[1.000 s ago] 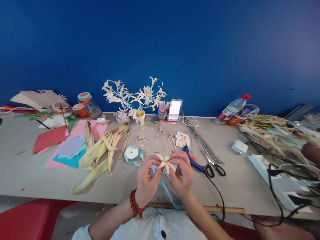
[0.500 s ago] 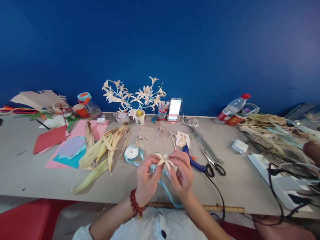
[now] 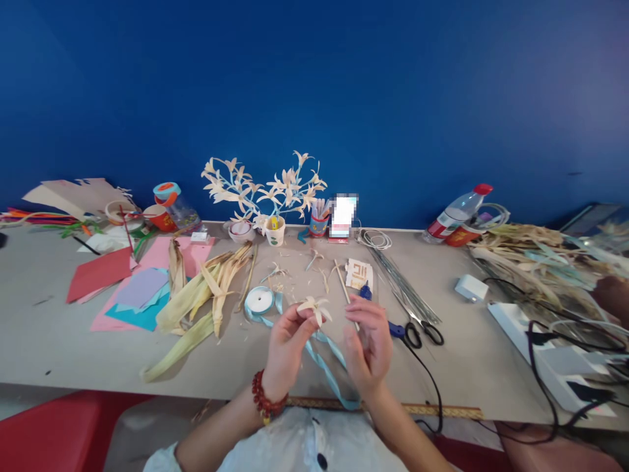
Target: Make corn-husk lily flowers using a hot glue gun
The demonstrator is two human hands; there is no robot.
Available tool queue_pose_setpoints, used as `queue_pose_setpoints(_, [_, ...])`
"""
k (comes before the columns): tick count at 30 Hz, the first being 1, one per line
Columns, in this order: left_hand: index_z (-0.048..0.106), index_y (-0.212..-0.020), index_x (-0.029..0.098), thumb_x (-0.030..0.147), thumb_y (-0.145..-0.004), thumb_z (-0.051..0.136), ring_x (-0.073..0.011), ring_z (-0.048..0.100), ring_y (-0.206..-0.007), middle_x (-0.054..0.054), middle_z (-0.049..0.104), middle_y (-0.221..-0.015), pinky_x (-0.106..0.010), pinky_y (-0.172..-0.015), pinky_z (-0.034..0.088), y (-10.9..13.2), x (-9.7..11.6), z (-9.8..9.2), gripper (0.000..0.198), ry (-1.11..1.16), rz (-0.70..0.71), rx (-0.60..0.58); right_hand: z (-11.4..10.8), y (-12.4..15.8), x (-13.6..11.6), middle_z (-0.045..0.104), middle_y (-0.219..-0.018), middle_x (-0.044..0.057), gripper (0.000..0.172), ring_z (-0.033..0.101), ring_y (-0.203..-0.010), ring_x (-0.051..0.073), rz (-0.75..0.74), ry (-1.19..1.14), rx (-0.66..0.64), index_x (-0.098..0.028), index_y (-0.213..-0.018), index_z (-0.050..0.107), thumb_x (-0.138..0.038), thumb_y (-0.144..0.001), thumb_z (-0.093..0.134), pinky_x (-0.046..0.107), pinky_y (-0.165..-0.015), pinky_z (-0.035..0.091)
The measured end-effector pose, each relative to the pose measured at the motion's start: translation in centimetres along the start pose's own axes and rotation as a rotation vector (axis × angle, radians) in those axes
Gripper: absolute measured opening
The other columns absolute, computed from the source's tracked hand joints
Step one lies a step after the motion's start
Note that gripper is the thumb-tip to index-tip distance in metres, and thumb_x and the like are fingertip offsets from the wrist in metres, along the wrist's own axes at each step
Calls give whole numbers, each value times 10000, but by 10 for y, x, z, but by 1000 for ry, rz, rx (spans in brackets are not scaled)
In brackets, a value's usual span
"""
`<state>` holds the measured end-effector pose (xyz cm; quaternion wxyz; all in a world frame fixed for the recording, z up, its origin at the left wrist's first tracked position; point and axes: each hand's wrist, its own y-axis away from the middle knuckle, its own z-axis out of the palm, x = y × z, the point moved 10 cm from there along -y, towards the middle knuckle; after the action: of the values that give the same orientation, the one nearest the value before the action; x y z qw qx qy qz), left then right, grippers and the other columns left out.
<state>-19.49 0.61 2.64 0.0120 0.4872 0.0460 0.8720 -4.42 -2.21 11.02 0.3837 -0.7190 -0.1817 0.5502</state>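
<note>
Between the thumb and fingers of my left hand [image 3: 287, 341] is a pale corn-husk flower [image 3: 317, 308] with spread, pointed petals. My right hand [image 3: 367, 337] is apart from the flower, its fingers loosely curled and separated, holding nothing that I can see. Beyond the right hand lies a blue glue gun [image 3: 396, 330], partly hidden by it. A roll of light blue ribbon [image 3: 259, 300] sits left of the flower, and its loose ribbon [image 3: 324, 367] trails beneath my hands. Past the flower, a thin pale stick [image 3: 340, 278] and small husk flowers [image 3: 314, 259] rest on the table.
Scissors [image 3: 420, 321] and a bundle of wires [image 3: 405, 282] lie to the right, before a white power strip [image 3: 521, 347] with black cords. Corn husks [image 3: 196, 301] and coloured paper [image 3: 98, 274] spread leftward. Flower branches [image 3: 282, 187] stand in cups at the back. Another person's hand [image 3: 612, 298] shows far right.
My right hand has let go of the flower and moved right, its fingers opening. The flower stays in my left hand, turned slightly and shifted a little left.
</note>
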Motion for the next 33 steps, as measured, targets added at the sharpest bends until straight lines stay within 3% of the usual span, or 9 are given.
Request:
queue_pose_setpoints(3, [649,-779,164,285,-763,731,-113,578,-734,-25,680,-808,-234,-726,448,-1,-3,-1,147,42,-41,-20,-19,-2,12,637,-897,57,153,603,-977,252,65,11,121,-206,-974,628,-163,-882,514,473,-869,472])
queue_pose_setpoints(7, [686,-824,178,342,-736,747,-156,606,-751,-40,689,-793,-274,-706,469,-8,2,-13,196,-74,47,-26,-43,-6,41,646,-805,31,124,609,-733,179,251,11,236,-190,-903,668,-224,-903,549,321,-673,483])
queue_pose_setpoints(13, [698,-769,188,305,-792,683,-200,609,-794,-57,669,-784,-333,-754,478,-18,43,-17,120,-487,482,-97,-41,1,75,627,-732,22,147,571,-634,152,458,-69,123,-178,-848,666,-318,-869,624,268,-572,462])
queue_pose_setpoints(17, [691,-811,197,264,-809,654,-204,606,-803,-55,670,-786,-345,-771,474,-28,55,-17,76,-603,600,-139,-20,10,83,585,-680,3,156,520,-603,134,516,-105,-20,-173,-782,642,-316,-842,658,249,-548,421])
queue_pose_setpoints(20, [687,-819,202,251,-810,646,-208,600,-810,-56,671,-790,-354,-780,467,-34,58,-17,64,-623,646,-176,-6,14,88,535,-649,-17,170,475,-577,119,554,-178,-75,-181,-769,598,-315,-871,618,239,-529,387])
queue_pose_setpoints(24, [679,-788,195,284,-812,644,-201,593,-771,-51,663,-765,-343,-747,461,-40,54,-23,98,-601,640,-169,-2,16,97,364,-565,-65,301,350,-469,95,630,-384,-15,-209,-665,439,-346,-923,512,222,-435,309])
queue_pose_setpoints(29, [676,-799,188,307,-820,639,-199,591,-765,-55,660,-748,-344,-738,463,-42,47,-27,126,-543,593,-178,-23,11,105,319,-537,-75,387,297,-425,81,664,-399,130,-210,-601,382,-367,-899,572,214,-380,235])
queue_pose_setpoints(33, [681,-792,191,337,-801,660,-219,606,-802,-62,668,-741,-379,-788,468,-44,43,-32,148,-502,549,-168,-50,-3,106,421,-551,-62,323,399,-470,91,569,-368,224,-196,-639,461,-347,-889,598,225,-448,350])
